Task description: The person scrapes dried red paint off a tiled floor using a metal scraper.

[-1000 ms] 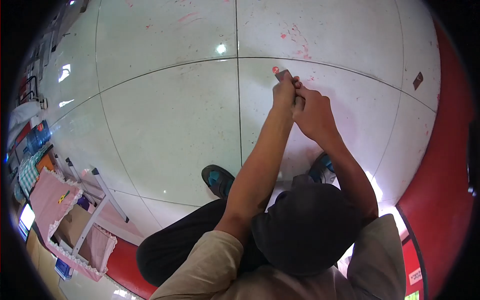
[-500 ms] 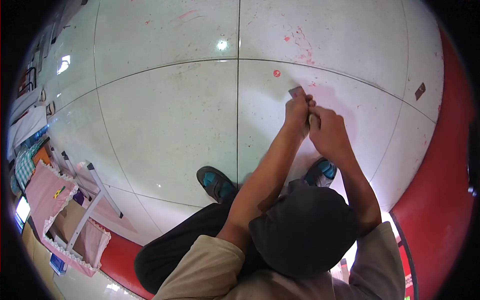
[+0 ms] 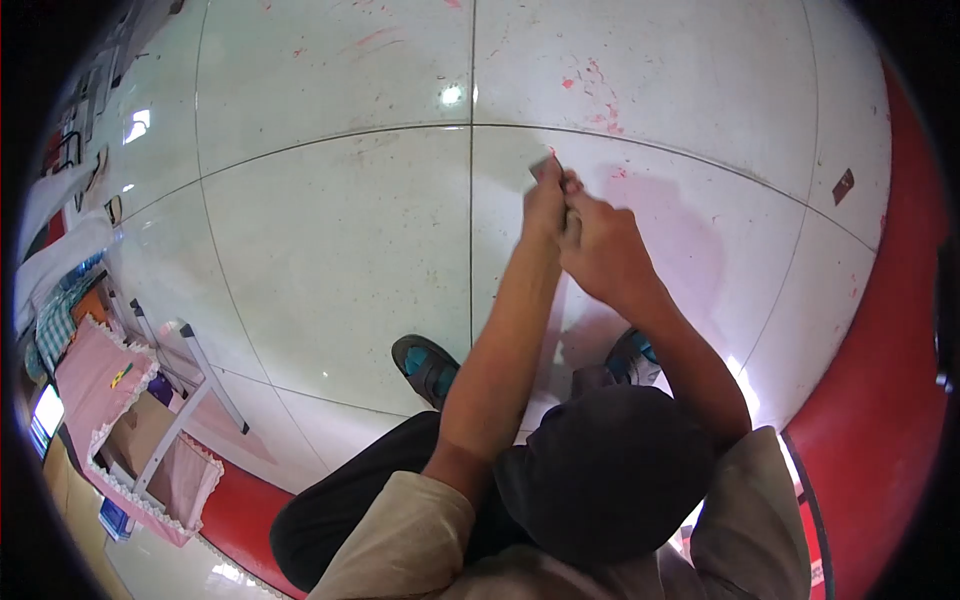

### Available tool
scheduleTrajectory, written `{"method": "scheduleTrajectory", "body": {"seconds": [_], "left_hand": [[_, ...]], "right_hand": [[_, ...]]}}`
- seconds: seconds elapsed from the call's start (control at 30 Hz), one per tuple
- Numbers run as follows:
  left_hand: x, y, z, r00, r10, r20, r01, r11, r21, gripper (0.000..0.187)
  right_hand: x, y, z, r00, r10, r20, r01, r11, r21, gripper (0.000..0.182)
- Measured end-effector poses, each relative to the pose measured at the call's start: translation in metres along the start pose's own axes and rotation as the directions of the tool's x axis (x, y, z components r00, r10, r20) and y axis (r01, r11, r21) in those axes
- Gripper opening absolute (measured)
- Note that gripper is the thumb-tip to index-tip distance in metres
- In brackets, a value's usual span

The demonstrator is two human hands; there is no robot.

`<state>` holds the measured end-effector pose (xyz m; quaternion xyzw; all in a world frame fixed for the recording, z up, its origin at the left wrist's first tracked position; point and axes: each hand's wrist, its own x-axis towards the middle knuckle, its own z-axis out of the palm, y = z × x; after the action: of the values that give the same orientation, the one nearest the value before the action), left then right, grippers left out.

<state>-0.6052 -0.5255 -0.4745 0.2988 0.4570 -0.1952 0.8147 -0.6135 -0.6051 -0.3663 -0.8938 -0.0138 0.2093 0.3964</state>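
Note:
My left hand (image 3: 545,205) is closed on a small flat grey blade (image 3: 543,168), a scraper by its look, whose edge sticks out past the fingertips just above the floor. A red spot (image 3: 553,151) shows at the blade's far edge, mostly covered. My right hand (image 3: 607,245) is closed too, pressed against the left one. Its fingertips are hidden, so what they grip cannot be made out. Red smears (image 3: 600,95) mark the white floor tiles (image 3: 340,240) beyond both hands.
A small dark flat piece (image 3: 843,186) lies on the floor at the right, near a red surface (image 3: 900,330). To the left stands a metal-legged stool (image 3: 215,380) beside a pink lace-edged cloth (image 3: 100,370). My dark shoes (image 3: 425,368) are on the tiles.
Both hands have moved left together with the blade, which now covers most of the red spot that was in plain sight before. The grip looks the same.

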Motion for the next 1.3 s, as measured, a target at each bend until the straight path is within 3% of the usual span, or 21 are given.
{"method": "scheduleTrajectory", "body": {"seconds": [0.03,0.1,0.2,0.23,0.33,0.37,0.47,0.57,0.7,0.83,0.9,0.93,1.0,1.03,1.07,1.1,1.13,1.17,1.2,1.27,1.3], "left_hand": [[0.003,-0.013,-0.007,0.998,-0.050,-0.026,0.047,0.993,-0.109,0.038],[0.006,-0.014,-0.009,0.999,-0.003,-0.053,0.002,1.000,-0.031,0.037],[0.013,0.006,0.001,1.000,-0.022,-0.004,0.022,1.000,0.009,0.035],[0.014,0.012,0.003,1.000,-0.021,0.009,0.021,0.999,0.037,0.033],[0.013,-0.004,0.000,0.999,-0.051,0.013,0.052,0.998,-0.039,0.029],[0.014,-0.013,-0.002,0.999,-0.052,-0.008,0.051,0.998,-0.019,0.029],[0.006,0.000,0.005,0.999,-0.036,0.036,0.034,0.998,0.048,0.029],[0.012,0.021,0.020,0.998,-0.005,0.064,-0.004,0.990,0.140,0.030],[0.003,-0.030,0.007,0.997,-0.079,-0.016,0.077,0.991,-0.113,0.032],[0.021,0.005,0.026,0.998,-0.059,0.032,0.056,0.995,0.080,0.026],[0.036,0.011,0.015,0.991,-0.111,0.070,0.099,0.983,0.157,0.034],[0.014,0.009,0.014,0.992,-0.094,0.088,0.086,0.992,0.091,0.035],[-0.005,0.009,-0.009,0.968,-0.232,0.093,0.187,0.919,0.347,0.037],[-0.012,0.007,-0.018,0.978,-0.208,0.018,0.182,0.893,0.412,0.039],[-0.014,0.007,-0.035,0.978,-0.181,0.099,0.104,0.848,0.519,0.043],[-0.030,0.017,-0.033,0.969,-0.208,0.134,0.078,0.770,0.633,0.046],[-0.034,0.022,-0.033,0.954,-0.265,0.139,0.083,0.679,0.729,0.046],[-0.036,0.026,-0.034,0.939,-0.319,0.132,0.082,0.577,0.812,0.045],[-0.037,0.029,-0.036,0.924,-0.364,0.115,0.075,0.469,0.880,0.045],[-0.031,0.036,-0.034,0.942,-0.289,0.171,-0.054,0.372,0.927,0.035],[-0.031,0.043,-0.030,0.955,-0.206,0.215,-0.140,0.328,0.934,0.033]], "right_hand": [[-0.002,0.002,0.002,0.999,0.025,0.025,-0.024,0.999,-0.034,0.021],[-0.009,0.009,0.004,0.993,0.085,0.078,-0.077,0.991,-0.107,0.021],[0.021,-0.011,-0.005,0.999,-0.014,-0.047,0.011,0.996,-0.083,0.023],[0.028,-0.014,-0.008,0.986,0.148,0.076,-0.141,0.986,-0.092,0.026],[0.000,-0.001,-0.007,0.998,-0.057,0.004,0.057,0.997,-0.048,0.028],[-0.003,0.007,-0.004,0.988,0.107,0.107,-0.099,0.992,-0.081,0.030],[0.010,-0.004,-0.008,0.999,0.036,-0.024,-0.037,0.998,-0.059,0.031],[0.016,-0.001,-0.009,0.995,0.095,-0.027,-0.097,0.990,-0.107,0.029],[-0.009,0.018,-0.004,0.998,0.007,-0.063,-0.011,0.998,-0.057,0.029],[0.016,0.007,-0.012,0.994,0.110,0.027,-0.108,0.992,-0.065,0.029],[0.018,0.024,-0.008,0.999,-0.009,-0.041,0.005,0.997,-0.082,0.029],[0.008,0.020,-0.029,0.983,0.067,0.173,-0.075,0.996,0.040,0.030],[-0.008,0.063,-0.066,0.908,0.093,0.409,-0.219,0.937,0.274,0.030],[-0.001,0.124,-0.097,0.985,0.069,0.155,-0.083,0.993,0.087,0.030],[0.005,0.184,-0.128,0.991,0.038,-0.131,-0.062,0.981,-0.183,0.032],[0.010,0.244,-0.159,0.922,0.006,-0.387,-0.167,0.909,-0.383,0.034],[0.024,0.248,-0.209,0.673,0.398,-0.623,-0.614,0.770,-0.172,0.037],[0.029,0.299,-0.244,0.582,0.288,-0.760,-0.606,0.777,-0.170,0.042],[0.038,0.339,-0.270,0.461,0.321,-0.827,-0.770,0.608,-0.193,0.047],[0.042,0.407,-0.298,0.514,0.229,-0.826,-0.832,0.367,-0.416,0.059],[0.043,0.477,-0.315,0.639,0.025,-0.768,-0.727,0.345,-0.593,0.062]]}}
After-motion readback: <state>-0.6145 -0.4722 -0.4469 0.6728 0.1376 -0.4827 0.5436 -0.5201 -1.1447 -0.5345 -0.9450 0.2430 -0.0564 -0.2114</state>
